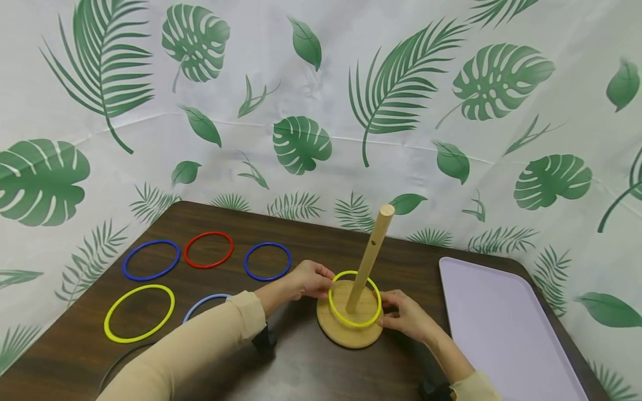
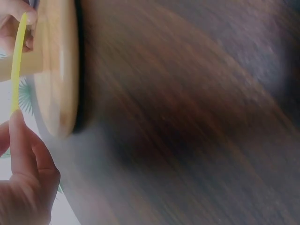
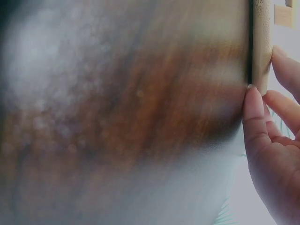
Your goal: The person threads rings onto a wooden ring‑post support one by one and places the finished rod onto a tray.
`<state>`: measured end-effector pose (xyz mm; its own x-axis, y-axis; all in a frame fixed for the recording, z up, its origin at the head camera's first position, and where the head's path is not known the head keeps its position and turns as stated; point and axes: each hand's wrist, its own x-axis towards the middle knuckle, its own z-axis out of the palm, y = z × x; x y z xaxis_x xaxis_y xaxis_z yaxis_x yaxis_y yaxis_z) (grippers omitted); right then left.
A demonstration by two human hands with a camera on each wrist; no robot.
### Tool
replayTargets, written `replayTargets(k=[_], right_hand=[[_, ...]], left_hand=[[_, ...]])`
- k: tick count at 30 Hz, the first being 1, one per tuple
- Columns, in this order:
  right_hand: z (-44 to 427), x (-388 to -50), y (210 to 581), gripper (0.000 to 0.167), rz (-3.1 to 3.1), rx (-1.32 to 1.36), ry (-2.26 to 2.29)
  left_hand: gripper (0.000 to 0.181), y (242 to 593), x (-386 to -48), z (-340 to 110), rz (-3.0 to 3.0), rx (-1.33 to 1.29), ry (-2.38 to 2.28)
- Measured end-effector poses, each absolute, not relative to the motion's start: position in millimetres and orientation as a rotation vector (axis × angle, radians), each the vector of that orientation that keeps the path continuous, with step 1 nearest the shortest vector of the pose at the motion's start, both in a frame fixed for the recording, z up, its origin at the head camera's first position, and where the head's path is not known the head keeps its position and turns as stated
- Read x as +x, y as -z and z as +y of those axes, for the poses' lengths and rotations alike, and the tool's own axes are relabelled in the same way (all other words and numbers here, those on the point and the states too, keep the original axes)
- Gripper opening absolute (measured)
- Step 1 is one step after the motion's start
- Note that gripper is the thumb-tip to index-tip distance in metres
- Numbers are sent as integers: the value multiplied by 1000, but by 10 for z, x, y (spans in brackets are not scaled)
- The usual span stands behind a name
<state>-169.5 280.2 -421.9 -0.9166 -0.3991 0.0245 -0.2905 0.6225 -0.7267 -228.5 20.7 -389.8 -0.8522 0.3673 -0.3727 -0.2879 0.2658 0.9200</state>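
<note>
A yellow ring (image 1: 352, 324) encircles a wooden peg (image 1: 373, 250) that rises from a round wooden base (image 1: 346, 335). The ring is held tilted over the base, its left edge pinched by my left hand (image 1: 313, 280). The left wrist view shows the thumb and fingers of that hand closed on the ring's near end, apart from the base. My right hand (image 1: 408, 316) is at the base's right side. In the right wrist view, its thumb and fingers (image 3: 254, 105) grip the base's edge. Its index finger is close to the ring; whether they touch I cannot tell.
On the left of the dark table (image 1: 301, 367) lie two blue rings (image 1: 267, 279), a red ring (image 1: 208, 267), a yellow ring (image 1: 111, 334) and a light blue ring (image 1: 198, 305), partly behind my left sleeve. A lilac tray (image 1: 496, 323) lies at the right. A leaf-patterned cloth (image 1: 321, 111) hangs behind.
</note>
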Motion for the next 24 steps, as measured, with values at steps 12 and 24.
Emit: replayTargets(k=[12, 24], right_hand=[[2818, -1688, 4235, 53, 2661, -718, 1266], [2781, -1683, 4189, 55, 2656, -578, 1211]], left_hand=[[17, 3992, -2327, 199, 2067, 59, -1622], [13, 4019, -2296, 200, 2185, 132, -1556]])
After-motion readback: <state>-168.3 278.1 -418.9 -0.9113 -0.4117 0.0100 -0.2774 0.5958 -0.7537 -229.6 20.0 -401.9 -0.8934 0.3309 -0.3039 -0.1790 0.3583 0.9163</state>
